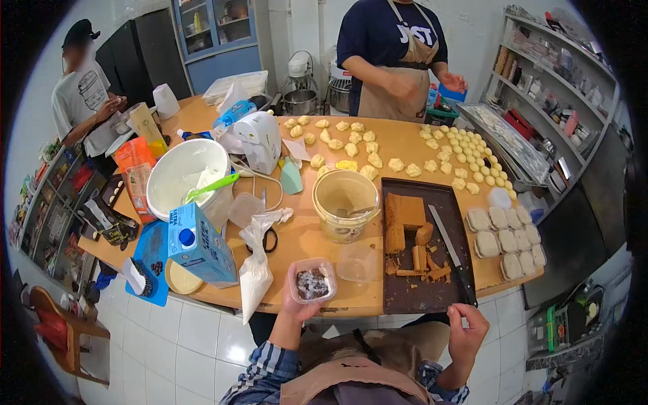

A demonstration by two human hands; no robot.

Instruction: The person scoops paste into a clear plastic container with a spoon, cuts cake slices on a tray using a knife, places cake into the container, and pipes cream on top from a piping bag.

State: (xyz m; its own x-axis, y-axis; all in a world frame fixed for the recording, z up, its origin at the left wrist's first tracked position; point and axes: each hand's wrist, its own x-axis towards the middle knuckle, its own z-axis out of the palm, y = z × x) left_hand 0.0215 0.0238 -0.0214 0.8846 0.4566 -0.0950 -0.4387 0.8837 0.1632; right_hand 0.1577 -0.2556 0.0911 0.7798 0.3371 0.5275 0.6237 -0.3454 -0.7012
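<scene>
My left hand (300, 307) holds a small clear plastic cup (312, 281) with dark and white contents, just over the table's front edge. My right hand (467, 325) is beside the near right corner of a dark tray (398, 304), fingers pressed together close to the handle of a knife (445, 236); whether they grip anything is hidden. Blocks and pieces of brown cake (405, 212) lie on the tray. An empty clear cup (358, 262) stands between my left hand and the tray. A filled piping bag (256, 268) lies left of my left hand.
A tub (345, 204) stands behind the cups. To the left are a white bowl (189, 177), a blue carton (202, 248) and a mixer (258, 140). Dough pieces (352, 150) and lidded cups (507, 239) lie beyond and right. One person (391, 67) stands across the table, another (84, 101) at the left.
</scene>
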